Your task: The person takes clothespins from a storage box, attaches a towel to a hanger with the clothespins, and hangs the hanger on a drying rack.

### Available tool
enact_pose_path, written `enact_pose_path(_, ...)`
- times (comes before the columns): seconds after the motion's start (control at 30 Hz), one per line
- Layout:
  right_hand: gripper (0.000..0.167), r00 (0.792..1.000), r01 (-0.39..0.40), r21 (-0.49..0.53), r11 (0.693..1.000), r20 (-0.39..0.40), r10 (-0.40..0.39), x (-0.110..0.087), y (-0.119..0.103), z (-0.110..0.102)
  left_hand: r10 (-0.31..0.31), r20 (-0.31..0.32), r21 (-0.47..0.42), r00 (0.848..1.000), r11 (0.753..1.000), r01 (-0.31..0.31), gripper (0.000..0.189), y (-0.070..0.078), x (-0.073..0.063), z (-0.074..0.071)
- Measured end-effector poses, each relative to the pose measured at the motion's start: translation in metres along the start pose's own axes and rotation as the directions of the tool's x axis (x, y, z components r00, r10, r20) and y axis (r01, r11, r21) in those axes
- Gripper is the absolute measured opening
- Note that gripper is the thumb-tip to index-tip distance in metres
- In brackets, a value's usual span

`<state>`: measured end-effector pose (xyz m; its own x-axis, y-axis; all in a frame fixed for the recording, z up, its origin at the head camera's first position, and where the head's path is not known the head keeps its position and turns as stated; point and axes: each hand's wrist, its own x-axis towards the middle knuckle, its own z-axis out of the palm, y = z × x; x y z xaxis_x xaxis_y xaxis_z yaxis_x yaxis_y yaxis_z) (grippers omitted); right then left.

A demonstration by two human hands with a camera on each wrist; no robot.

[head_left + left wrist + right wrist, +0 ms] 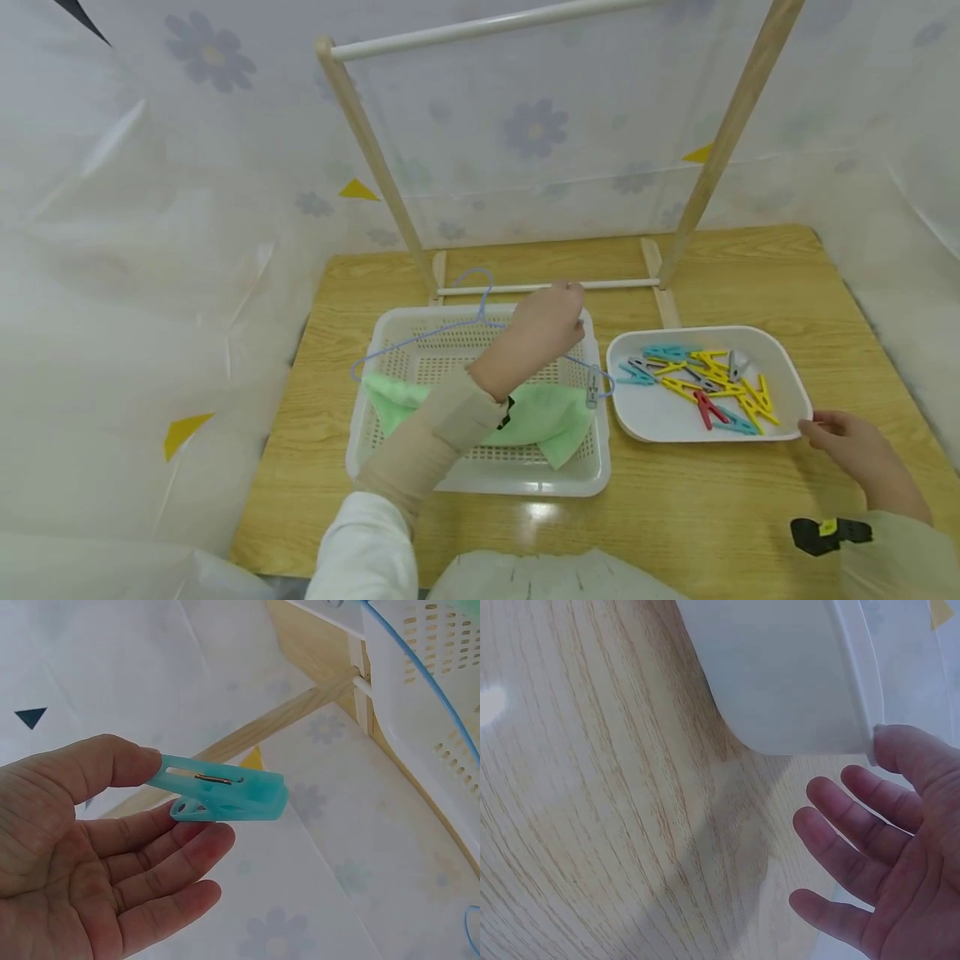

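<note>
My left hand (546, 321) hangs over the white basket (536, 483), pinching a teal clothespin (225, 787) between thumb and index finger; its other fingers are loosely bent. Below the forearm, a blue wire hanger (420, 337) lies across the basket, partly hidden by the arm. A light green towel (558, 417) lies in the basket along the hanger, and a grey clothespin (592, 387) sits at the hanger's right end by the towel's edge. With its thumb, my right hand (858, 450) touches the right corner of the white tray (633, 417); its other fingers extend loosely.
In the tray lie several clothespins (708, 375), yellow, teal, grey and red. Behind the basket stands a wooden rack (375, 158) with a white top bar (495, 25) and a lower bar. Everything stands on a wooden table (660, 517), with plastic sheeting around it.
</note>
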<state>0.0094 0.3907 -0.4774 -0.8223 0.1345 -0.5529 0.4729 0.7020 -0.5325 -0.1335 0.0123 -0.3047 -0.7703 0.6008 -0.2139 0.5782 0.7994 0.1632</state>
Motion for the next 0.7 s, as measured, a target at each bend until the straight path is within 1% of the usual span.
enact_pose_path(0.13,0.083,1.0,-0.018,0.027,0.999,0.015,0.018,0.002,0.002,0.0,-0.002,-0.021,0.003,1.0,1.0,0.002,0.03,-0.005,-0.004,0.0)
enact_pose_path(0.23,0.084,1.0,-0.025,0.035,0.999,0.019,0.024,0.002,0.003,0.0,-0.006,-0.028,-0.004,1.0,1.0,0.006,0.027,-0.009,-0.007,-0.001)
enact_pose_path(0.3,0.083,1.0,-0.022,0.031,0.999,0.014,0.022,0.003,0.003,0.0,-0.017,-0.029,-0.014,0.999,1.0,0.017,0.026,-0.011,-0.008,-0.003)
enact_pose_path(0.53,0.08,1.0,-0.025,0.018,1.0,0.008,0.025,0.001,-0.002,0.0,-0.057,-0.001,-0.065,0.998,0.996,0.057,0.027,-0.02,-0.014,-0.006)
enact_pose_path(0.7,0.077,1.0,-0.016,0.012,1.0,0.002,0.016,0.001,-0.002,0.0,-0.068,-0.023,-0.071,0.997,0.995,0.066,0.03,-0.025,-0.017,-0.005)
